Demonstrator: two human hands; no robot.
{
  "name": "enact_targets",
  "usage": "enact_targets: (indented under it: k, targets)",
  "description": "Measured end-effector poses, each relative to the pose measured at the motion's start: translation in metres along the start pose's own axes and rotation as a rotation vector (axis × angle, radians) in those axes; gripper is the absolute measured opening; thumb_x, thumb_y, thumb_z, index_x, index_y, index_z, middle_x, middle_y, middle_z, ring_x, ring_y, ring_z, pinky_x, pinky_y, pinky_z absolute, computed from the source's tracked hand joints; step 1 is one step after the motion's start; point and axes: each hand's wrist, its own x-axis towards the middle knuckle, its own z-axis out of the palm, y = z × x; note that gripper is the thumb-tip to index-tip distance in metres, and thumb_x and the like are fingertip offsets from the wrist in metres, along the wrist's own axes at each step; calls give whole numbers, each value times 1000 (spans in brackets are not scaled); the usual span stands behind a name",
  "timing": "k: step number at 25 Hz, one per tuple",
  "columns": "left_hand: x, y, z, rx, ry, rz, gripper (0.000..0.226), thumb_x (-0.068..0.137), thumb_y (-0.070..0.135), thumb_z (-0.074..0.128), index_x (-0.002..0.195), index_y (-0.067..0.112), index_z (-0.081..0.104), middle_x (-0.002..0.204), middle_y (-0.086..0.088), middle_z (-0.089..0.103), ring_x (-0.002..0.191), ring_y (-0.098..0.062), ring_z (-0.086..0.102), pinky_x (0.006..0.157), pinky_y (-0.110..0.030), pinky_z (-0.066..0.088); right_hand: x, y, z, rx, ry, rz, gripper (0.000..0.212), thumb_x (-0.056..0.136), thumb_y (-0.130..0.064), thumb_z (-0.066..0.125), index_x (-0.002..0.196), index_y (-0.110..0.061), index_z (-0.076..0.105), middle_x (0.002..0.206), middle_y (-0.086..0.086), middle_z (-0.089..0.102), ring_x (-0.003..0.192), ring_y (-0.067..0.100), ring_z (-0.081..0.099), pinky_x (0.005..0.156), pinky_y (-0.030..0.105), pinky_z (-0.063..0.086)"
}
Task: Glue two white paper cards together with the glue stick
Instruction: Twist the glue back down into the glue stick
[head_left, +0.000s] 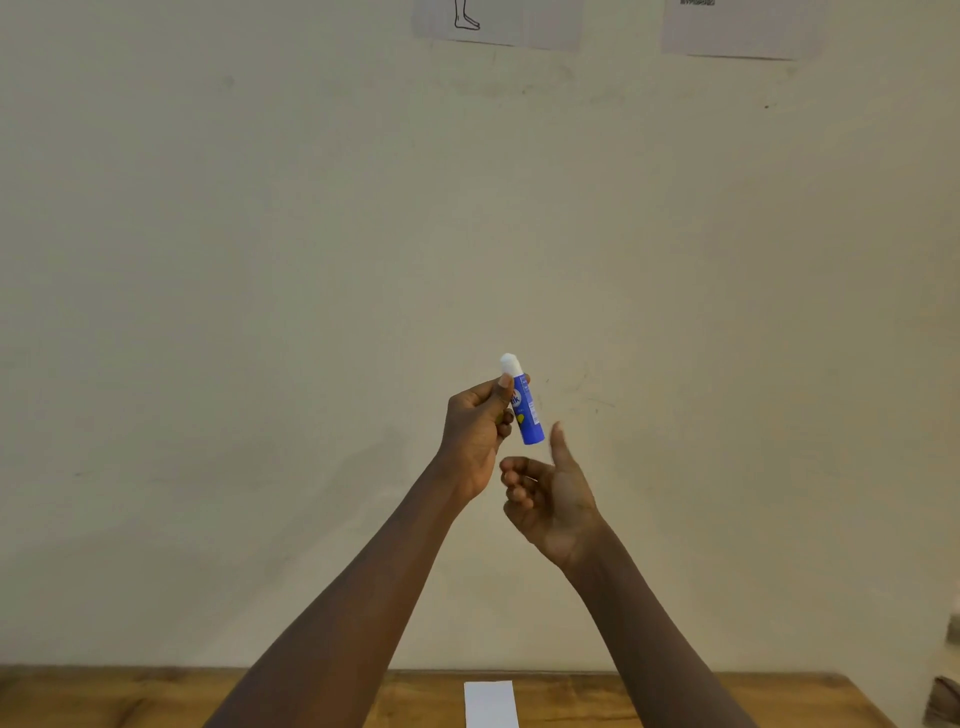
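My left hand (475, 431) holds a blue glue stick (525, 410) upright in the air in front of the wall, thumb and fingers pinching it just under its white top. My right hand (550, 493) hovers just below and to the right of the stick, fingers curled, thumb pointing up, holding nothing and not touching the stick. One white paper card (490, 704) lies on the wooden table (130, 696) at the bottom edge of the view, between my forearms. A second card is not visible.
A plain cream wall fills most of the view. Two paper sheets (498, 23) (743, 28) are stuck to it at the top. Some grey objects (945, 696) sit at the far right edge by the table's end.
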Motion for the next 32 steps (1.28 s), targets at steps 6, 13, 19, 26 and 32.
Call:
enact_targets:
  k: [6, 13, 19, 26, 32]
  targets:
    - [0, -1, 8, -27, 5, -14, 20, 92, 22, 46, 89, 16, 65, 77, -1, 57, 65, -12, 42, 62, -19, 43, -3, -1, 1, 367, -114, -240, 14, 84, -12, 56, 89, -1, 61, 75, 13, 71, 60, 12, 70, 55, 20, 58]
    - [-3, 1, 10, 41, -7, -6, 20, 91, 23, 47, 87, 19, 66, 81, -1, 56, 66, -11, 38, 59, -18, 39, -11, -10, -1, 146, -4, -120, 35, 83, -37, 55, 81, -3, 61, 48, 3, 65, 40, 7, 60, 41, 14, 51]
    - [-5, 3, 16, 4, 10, -18, 21, 91, 23, 47, 94, 13, 65, 78, 0, 57, 63, -11, 37, 61, -20, 39, -13, -9, -2, 210, -35, -243, 28, 76, -29, 63, 83, -2, 63, 77, 13, 70, 59, 14, 69, 55, 20, 58]
    - [-8, 0, 16, 24, -29, -12, 21, 92, 23, 45, 92, 17, 66, 77, 0, 57, 65, -12, 37, 64, -21, 40, -13, -11, -1, 253, -16, -246, 16, 81, -18, 60, 86, -3, 61, 61, 6, 67, 47, 7, 63, 47, 13, 53]
    - [-4, 7, 15, 46, -20, 5, 21, 91, 25, 48, 86, 20, 67, 82, -2, 55, 65, -12, 36, 63, -20, 38, -14, -15, -2, 139, -40, -166, 52, 82, -49, 51, 88, 1, 62, 64, 9, 69, 46, 9, 62, 45, 16, 54]
